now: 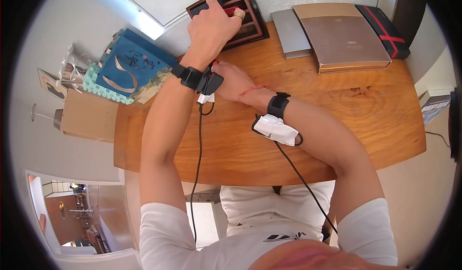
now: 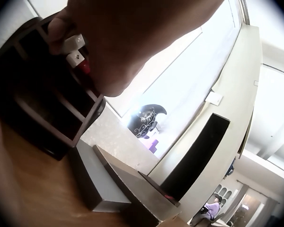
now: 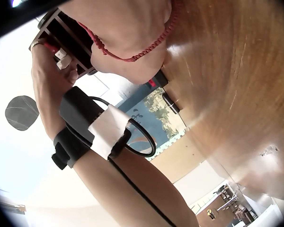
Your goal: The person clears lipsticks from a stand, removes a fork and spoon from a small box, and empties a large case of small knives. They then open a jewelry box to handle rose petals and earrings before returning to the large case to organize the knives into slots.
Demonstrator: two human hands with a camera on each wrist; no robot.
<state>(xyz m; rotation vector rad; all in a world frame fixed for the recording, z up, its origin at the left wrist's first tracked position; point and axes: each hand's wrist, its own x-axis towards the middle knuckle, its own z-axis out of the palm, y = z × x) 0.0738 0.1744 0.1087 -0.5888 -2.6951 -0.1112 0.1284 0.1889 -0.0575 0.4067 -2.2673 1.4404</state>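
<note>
My left hand (image 1: 214,26) reaches over a dark wooden box with open compartments (image 1: 257,17), against the wall. Its fingers curl around small white block-like pieces (image 2: 75,57), one showing dark dots. Something red (image 2: 84,66) lies right beside these pieces, under the hand. My right hand (image 1: 233,79) sits low over the table, just below the left wrist, which covers its fingertips. Near those fingertips, a small black and red thing (image 3: 154,82) shows past the hand; I cannot tell whether it is held.
A blue gift bag (image 1: 130,63) stands at the left of the wooden table (image 1: 308,94). At the back right lie a grey box (image 1: 291,34), a large brown box (image 1: 349,41) and a black box with red ribbon (image 1: 385,31). Cables (image 1: 199,159) run from both wrist cameras.
</note>
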